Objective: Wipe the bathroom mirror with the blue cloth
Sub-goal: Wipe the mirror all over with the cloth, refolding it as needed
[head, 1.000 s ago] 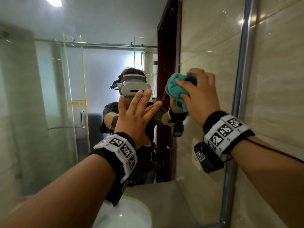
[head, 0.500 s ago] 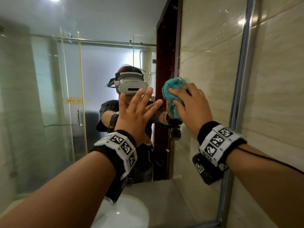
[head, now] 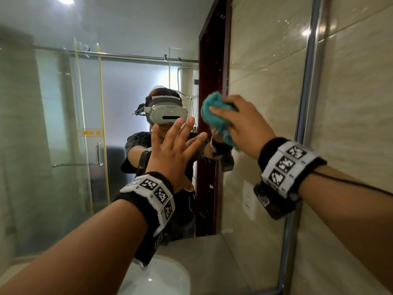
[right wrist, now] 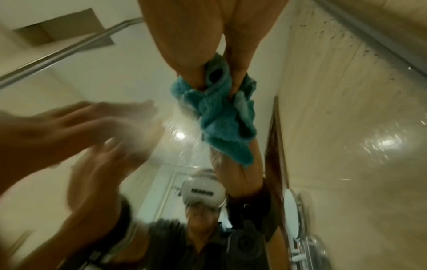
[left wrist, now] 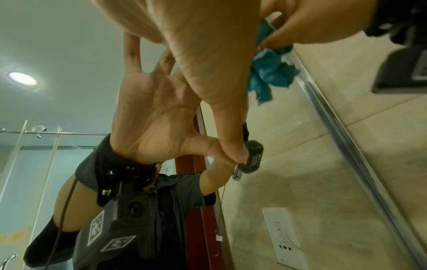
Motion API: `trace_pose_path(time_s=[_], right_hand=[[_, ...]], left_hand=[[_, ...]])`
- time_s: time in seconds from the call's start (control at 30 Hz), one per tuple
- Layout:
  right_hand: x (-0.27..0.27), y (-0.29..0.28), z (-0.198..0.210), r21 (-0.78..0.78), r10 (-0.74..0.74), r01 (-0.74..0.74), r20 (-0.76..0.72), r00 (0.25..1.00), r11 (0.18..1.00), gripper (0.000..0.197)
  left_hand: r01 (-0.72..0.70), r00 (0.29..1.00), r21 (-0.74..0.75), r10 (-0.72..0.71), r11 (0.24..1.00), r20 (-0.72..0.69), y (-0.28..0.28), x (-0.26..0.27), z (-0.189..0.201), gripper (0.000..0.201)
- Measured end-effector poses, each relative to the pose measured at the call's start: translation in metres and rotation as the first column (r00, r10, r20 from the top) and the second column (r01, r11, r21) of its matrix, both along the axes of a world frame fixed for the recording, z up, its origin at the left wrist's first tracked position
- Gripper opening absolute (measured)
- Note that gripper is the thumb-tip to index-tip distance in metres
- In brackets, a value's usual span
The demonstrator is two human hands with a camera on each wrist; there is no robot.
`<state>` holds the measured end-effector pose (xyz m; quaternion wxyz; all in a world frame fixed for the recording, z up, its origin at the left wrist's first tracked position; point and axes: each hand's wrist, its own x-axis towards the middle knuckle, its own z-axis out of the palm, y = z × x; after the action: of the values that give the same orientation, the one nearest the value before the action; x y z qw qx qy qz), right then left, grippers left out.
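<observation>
The mirror fills the left and middle of the head view. My right hand grips a bunched blue cloth and presses it against the glass near the reflected door frame. The right wrist view shows the cloth pinched between the fingers and hanging crumpled against the glass. My left hand lies flat on the mirror just left of the cloth, fingers spread and holding nothing. In the left wrist view its thumb touches the glass, and the cloth shows beyond it.
A metal frame edges the mirror on the right, with tiled wall beyond it. A white basin and a grey counter lie below my arms. The mirror reflects a person, a shower door and a wall socket.
My right hand has slid the cloth a little left and down across the glass, closer to my left hand. The left hand stays flat on the mirror.
</observation>
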<state>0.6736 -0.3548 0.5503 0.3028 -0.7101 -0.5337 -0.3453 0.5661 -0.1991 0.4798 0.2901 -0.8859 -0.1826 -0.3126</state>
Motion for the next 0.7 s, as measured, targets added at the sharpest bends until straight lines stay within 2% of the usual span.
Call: trace_pose_path(time_s=[0.07,0.13,0.2,0.27,0.33,0.4,0.5,0.57,0.63,0.7], right_hand=[[0.004,0.007,0.022,0.146,-0.074,0.074,-0.008,0.997,0.987,0.041],[0.005,0.015,0.020,0.223,-0.150,0.147,-0.005,0.989,0.964,0.048],[-0.003,0.019,-0.001,0.133,-0.174,0.175,-0.023,0.985,0.976,0.054],[-0.012,0.019,-0.021,0.002,-0.201,0.202,0.099,0.975,0.979,0.057],[-0.009,0.010,-0.018,-0.058,-0.196,0.211,0.192,0.962,0.976,0.057],[0.007,0.005,0.003,0.029,-0.214,0.212,0.129,0.968,0.977,0.057],[0.017,0.006,0.021,0.295,-0.166,0.186,-0.091,0.982,0.937,0.053],[0.009,0.016,0.004,0.250,-0.189,0.207,-0.096,0.977,0.946,0.053],[-0.005,0.025,-0.025,0.119,-0.224,0.213,0.092,0.970,0.970,0.058],[-0.006,0.020,-0.036,-0.008,-0.184,0.189,0.190,0.964,0.982,0.060]], left_hand=[[-0.002,1.000,0.000,0.002,1.000,-0.008,-0.001,0.000,0.000,0.133],[-0.003,1.000,0.000,0.003,1.000,-0.007,-0.001,0.000,0.000,0.133],[-0.010,1.000,0.002,0.010,1.000,-0.005,-0.001,0.000,-0.001,0.133],[-0.018,1.000,0.007,0.018,1.000,-0.005,-0.002,0.000,-0.001,0.132],[-0.015,1.000,0.002,0.015,1.000,-0.005,-0.002,0.000,-0.001,0.132],[-0.011,1.000,-0.003,0.011,1.000,-0.009,-0.002,0.000,-0.001,0.133],[-0.009,1.000,0.004,0.009,1.000,-0.011,-0.001,0.001,-0.001,0.134],[-0.013,1.000,0.001,0.013,1.000,-0.018,-0.001,0.001,-0.001,0.134],[-0.024,1.000,0.005,0.024,1.000,-0.014,-0.001,0.001,0.000,0.133],[-0.037,0.999,0.011,0.037,0.999,-0.025,-0.003,0.001,-0.001,0.132]])
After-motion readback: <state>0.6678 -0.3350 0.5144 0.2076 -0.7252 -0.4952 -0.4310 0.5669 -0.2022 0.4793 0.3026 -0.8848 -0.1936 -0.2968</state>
